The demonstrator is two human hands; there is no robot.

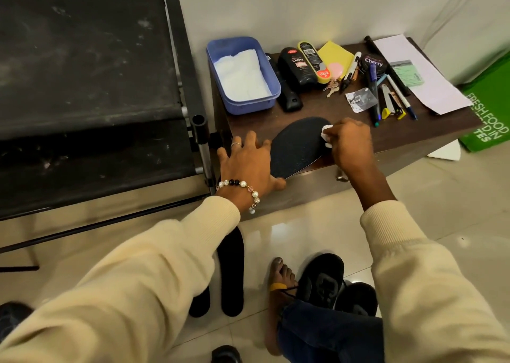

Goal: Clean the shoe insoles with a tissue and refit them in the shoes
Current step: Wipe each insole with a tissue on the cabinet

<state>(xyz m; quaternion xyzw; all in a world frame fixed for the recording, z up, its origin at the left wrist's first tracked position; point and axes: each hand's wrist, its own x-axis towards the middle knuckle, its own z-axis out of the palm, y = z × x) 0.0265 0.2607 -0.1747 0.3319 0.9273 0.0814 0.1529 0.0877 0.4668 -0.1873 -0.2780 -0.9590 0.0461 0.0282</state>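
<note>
Head view looks down on a low dark table [325, 111] set against the wall, and I have one black insole [298, 144] lying at its front edge, heel end jutting a little over that edge. My left hand [248, 164] rests with fingers spread and flat, touching the insole's left side and heel to pin it. My right hand [349, 141] is curled around a crumpled white tissue [409, 133], pressing it on the toe end of the insole.

I judge this as the wiping step on the first of the insoles, with the refit not yet begun. Two more dark insoles [231, 274] lie on the floor tiles below, just beside my left sleeve, and the black shoes [323, 280] sit on the floor nearer my right knee.

At the table's back left corner a blue tub [271, 86] holds fresh tissue sheets; polish bottles, pens and papers fill the back and right side.

Next I would need to drag the tissue from toe toward heel while the left hand holds firm, since the overhanging heel could tip off the front edge.
</note>
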